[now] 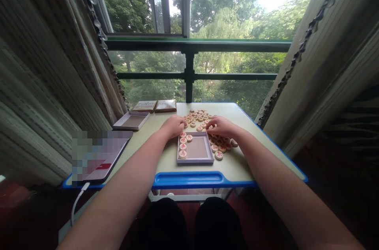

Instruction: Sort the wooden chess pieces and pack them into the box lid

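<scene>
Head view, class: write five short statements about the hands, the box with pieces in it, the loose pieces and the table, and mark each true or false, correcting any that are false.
1. The left hand is at the far left corner of the box. True.
2. The pieces in the box mostly line its right wall. False: most form a column along its left wall.
3. Some loose pieces lie to the right of the box. True.
4. The right hand is at the box's near left corner. False: it is by the far right corner, next to loose pieces.
5. The table has a red rim. False: its rim is blue.
</scene>
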`<state>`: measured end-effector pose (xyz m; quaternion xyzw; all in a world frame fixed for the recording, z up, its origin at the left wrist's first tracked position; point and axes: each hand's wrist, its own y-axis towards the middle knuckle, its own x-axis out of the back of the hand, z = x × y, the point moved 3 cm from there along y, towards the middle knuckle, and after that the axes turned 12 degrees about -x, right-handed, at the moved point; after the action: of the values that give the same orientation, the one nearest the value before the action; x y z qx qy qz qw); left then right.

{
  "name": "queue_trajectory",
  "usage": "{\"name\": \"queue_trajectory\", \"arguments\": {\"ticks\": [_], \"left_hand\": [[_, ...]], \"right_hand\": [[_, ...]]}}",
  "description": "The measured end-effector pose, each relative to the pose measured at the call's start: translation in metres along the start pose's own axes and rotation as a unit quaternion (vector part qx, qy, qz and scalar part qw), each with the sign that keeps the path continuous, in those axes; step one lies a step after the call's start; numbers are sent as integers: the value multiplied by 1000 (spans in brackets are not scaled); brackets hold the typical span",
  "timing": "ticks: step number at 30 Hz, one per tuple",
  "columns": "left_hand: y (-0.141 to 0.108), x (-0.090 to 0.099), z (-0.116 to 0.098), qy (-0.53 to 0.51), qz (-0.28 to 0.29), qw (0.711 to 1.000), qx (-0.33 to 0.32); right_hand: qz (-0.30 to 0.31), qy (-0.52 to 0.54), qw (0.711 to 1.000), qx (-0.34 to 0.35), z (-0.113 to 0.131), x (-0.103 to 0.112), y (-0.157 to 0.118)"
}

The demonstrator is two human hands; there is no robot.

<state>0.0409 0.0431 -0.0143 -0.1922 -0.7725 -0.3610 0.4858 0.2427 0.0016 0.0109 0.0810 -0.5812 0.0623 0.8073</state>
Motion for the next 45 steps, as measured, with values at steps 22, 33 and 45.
{"name": "queue_trajectory", "arguments": {"ticks": [22,33,45], "left_hand": [[-4,7,-9,-15,-20,998,65],[-2,4,-8,-17,-5,998,53],[-4,3,-4,-29,-11,998,60]], "right_hand": [[-31,172,983,-63,0,1,-1],[-26,123,990,-64,-4,-2,1],[-65,-6,997,-44,-7,-5,5]]}}
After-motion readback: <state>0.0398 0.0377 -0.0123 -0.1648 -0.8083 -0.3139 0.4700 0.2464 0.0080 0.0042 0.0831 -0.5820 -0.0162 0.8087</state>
